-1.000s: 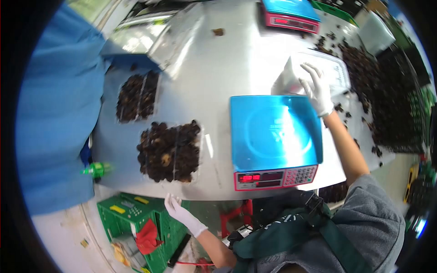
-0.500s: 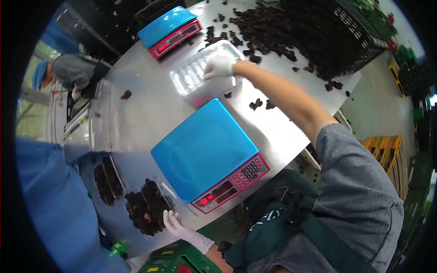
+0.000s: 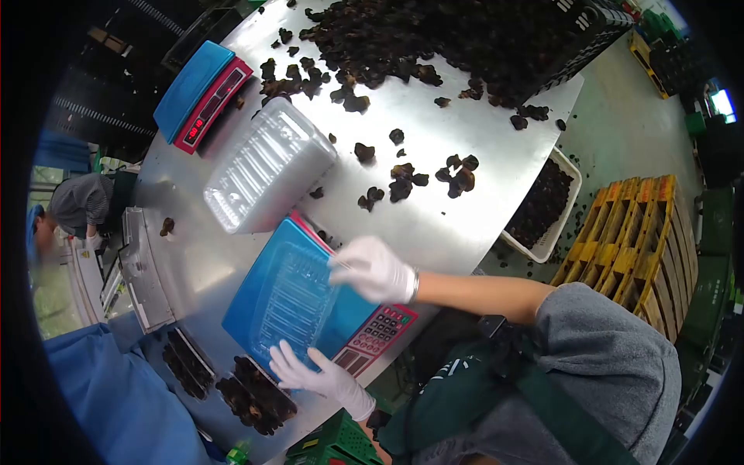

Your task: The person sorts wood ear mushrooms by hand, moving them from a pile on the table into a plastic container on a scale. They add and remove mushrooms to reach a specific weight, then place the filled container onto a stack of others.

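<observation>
A clear plastic tray [image 3: 291, 298] with ribs lies on the blue platform of the near weighing scale [image 3: 353, 319], which has a red body and a keypad. My right hand [image 3: 376, 270], in a white glove, is over the platform's right part, close to the tray's upper right side; its fingers are smeared by motion. My left hand [image 3: 329, 381], also gloved, has its fingers spread, with the fingertips at the tray's lower edge. A stack of similar clear trays [image 3: 271, 167] stands beyond the scale on the metal table [image 3: 457, 225].
Dark, wrinkled mushroom-like pieces [image 3: 387, 46] pile up at the back beside a black crate [image 3: 577, 54]. Filled trays [image 3: 256, 399] lie left of the scale. A second scale [image 3: 203, 93] stands far left, near a co-worker [image 3: 81, 205]. A blue-clad person [image 3: 128, 395] is at lower left.
My right hand has come from the stack of trays back to the near scale. A clear tray now lies on its platform. My left hand has moved to that tray. The view has shifted.
</observation>
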Demonstrator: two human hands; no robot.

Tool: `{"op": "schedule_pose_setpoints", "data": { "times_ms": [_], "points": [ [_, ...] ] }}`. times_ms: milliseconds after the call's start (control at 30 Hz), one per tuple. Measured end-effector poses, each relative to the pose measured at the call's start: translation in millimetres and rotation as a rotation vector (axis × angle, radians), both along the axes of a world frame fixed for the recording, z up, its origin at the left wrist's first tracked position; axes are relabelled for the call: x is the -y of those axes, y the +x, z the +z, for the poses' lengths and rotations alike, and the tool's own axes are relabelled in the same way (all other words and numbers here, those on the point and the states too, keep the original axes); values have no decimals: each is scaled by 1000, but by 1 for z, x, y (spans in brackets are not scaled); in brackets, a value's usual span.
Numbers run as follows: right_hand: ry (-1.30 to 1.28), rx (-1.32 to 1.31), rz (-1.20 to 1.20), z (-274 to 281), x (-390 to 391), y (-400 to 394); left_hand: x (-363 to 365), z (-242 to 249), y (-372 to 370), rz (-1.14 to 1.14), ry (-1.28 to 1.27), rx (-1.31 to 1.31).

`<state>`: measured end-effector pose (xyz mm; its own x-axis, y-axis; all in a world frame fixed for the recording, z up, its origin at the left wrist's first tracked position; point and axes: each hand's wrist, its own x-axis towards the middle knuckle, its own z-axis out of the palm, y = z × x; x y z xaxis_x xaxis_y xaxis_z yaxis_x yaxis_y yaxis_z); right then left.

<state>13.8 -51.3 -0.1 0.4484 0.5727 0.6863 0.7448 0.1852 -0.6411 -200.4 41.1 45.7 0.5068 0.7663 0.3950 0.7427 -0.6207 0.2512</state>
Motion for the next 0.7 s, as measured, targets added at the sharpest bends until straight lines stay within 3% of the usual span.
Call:
{"op": "schedule_pose_setpoints", "data": {
  "times_ms": [33,100,133,200,333,433,533,567,600,633,667,700],
  "points": [
    [-127,2,-97,-21,4,21,8,4,10,-98,59,87],
    [-629,90,-321,-45,-4,54,25,11,38,-311,174,257],
    [-798,199,-341,-51,-12,81,39,13,63,-462,66,323],
    [-891,207,-420,-60,-30,119,60,6,109,-731,-20,242],
    [-1033,127,-524,-67,-3,146,90,-59,197,-490,-540,303],
    [-1044,106,-637,-70,73,156,93,-87,250,-283,-459,61],
    [-1112,15,-779,-70,166,165,127,-136,283,-457,-168,-131],
    [-1164,-32,-818,-68,199,169,151,-140,296,-595,-206,-97],
    [-1164,122,-923,-74,234,171,185,-148,302,-743,-271,-43],
    [-1187,152,-975,-71,269,177,225,-147,309,-862,-598,-124],
    [-1150,238,-1092,-67,297,179,258,-126,313,-1120,-698,-161],
    [-1116,104,-1103,-67,335,189,292,-105,317,-1371,-843,-210]
  ]
}}
